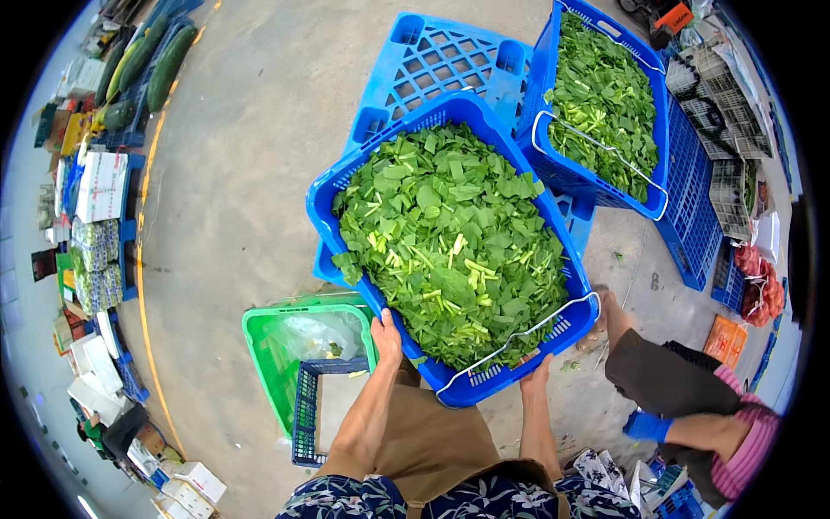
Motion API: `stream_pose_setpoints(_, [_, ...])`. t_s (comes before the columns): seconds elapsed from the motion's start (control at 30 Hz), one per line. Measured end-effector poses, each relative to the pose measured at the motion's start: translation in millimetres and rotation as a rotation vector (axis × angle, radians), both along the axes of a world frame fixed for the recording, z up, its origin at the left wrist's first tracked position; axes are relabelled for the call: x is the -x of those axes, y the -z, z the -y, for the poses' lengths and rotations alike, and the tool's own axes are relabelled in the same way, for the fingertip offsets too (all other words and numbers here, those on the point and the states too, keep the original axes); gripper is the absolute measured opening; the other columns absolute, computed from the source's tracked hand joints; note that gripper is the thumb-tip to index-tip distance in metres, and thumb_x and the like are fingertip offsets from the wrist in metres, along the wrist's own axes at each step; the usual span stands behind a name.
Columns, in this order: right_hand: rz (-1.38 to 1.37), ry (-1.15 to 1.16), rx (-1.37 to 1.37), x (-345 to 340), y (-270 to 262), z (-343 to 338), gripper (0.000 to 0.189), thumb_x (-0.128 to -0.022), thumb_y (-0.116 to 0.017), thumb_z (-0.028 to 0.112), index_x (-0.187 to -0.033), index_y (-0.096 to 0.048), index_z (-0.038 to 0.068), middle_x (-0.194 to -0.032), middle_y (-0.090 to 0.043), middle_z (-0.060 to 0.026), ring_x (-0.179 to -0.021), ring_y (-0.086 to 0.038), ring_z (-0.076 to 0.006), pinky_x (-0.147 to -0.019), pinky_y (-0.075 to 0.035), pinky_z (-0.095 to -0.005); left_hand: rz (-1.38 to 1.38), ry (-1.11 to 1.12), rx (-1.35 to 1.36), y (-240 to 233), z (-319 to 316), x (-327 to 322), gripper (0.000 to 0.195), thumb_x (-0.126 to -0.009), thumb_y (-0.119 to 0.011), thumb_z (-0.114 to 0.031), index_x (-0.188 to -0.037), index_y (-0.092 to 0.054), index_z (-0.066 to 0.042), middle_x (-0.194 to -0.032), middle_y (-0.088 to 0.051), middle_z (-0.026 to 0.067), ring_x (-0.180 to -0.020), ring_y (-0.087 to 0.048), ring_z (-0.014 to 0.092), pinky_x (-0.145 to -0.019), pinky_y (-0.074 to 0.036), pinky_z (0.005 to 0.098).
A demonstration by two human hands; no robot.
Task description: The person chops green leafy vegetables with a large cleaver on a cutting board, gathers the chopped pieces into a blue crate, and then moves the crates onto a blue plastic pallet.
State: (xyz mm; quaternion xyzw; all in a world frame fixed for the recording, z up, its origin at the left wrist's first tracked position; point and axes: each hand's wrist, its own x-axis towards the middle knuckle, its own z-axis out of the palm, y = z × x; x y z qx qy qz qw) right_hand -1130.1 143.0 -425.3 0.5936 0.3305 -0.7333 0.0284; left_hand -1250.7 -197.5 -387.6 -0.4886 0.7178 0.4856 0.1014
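Observation:
Before me is a blue plastic crate [310, 201] heaped with chopped green leaves and pale stem pieces [447, 240]. My left hand [388, 336] grips its near left side, thumb up against the wall. At the near right end, my right hand [537, 375] holds the crate's edge; some of its fingers show through the slots. A wire handle [512, 340] lies across this near end. Behind the crate, and partly covered by it, is a light-blue plastic pallet [389, 78]. A second blue crate [543, 78], also full of chopped greens [603, 110], stands at the back right.
Left of my legs are a green crate [262, 350] with a plastic bag and a dark-blue crate [308, 415]. A person in dark trousers [668, 376] with a blue glove [647, 426] stands close on the right. Goods on pallets line the left, beyond a yellow floor line [144, 311].

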Motion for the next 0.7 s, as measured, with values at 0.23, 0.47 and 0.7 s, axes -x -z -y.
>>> stream_pose_setpoints(0.23, [0.167,0.115,0.137,31.0,-35.5,61.4,0.043,-0.085,-0.048,0.054,-0.076,-0.044,0.012,-0.067,-0.048,-0.0042,-0.065,-0.049,-0.02,-0.061,-0.044,-0.0349,-0.048,0.104,0.2,6.5,48.5,32.7,0.053,-0.089,-0.045,-0.045,-0.092,-0.053,0.008,-0.076,-0.053,0.015,-0.071,-0.045,0.024,-0.068,-0.04,0.0392])
stream_pose_setpoints(0.47, [0.103,0.308,0.44,109.2,-40.1,178.7,0.032,-0.094,-0.039,0.038,-0.083,-0.048,0.01,-0.076,-0.05,-0.0048,-0.072,-0.051,-0.0212,-0.075,-0.044,-0.0428,-0.167,0.394,0.49,-8.1,116.7,207.5,0.059,-0.089,-0.042,-0.046,-0.087,-0.055,0.011,-0.078,-0.056,0.0282,-0.073,-0.053,0.035,-0.07,-0.04,0.0466])
stream_pose_setpoints(0.7, [-0.019,0.196,0.652,269.6,-28.1,231.3,0.01,-0.084,-0.052,0.009,-0.088,-0.049,-0.001,-0.088,-0.054,-0.0158,-0.089,-0.055,-0.0335,-0.085,-0.043,-0.0542,-0.244,0.588,0.561,20.4,156.0,442.2,0.051,-0.09,-0.038,-0.041,-0.091,-0.053,0.008,-0.085,-0.057,0.0299,-0.082,-0.054,0.043,-0.071,-0.041,0.0467])
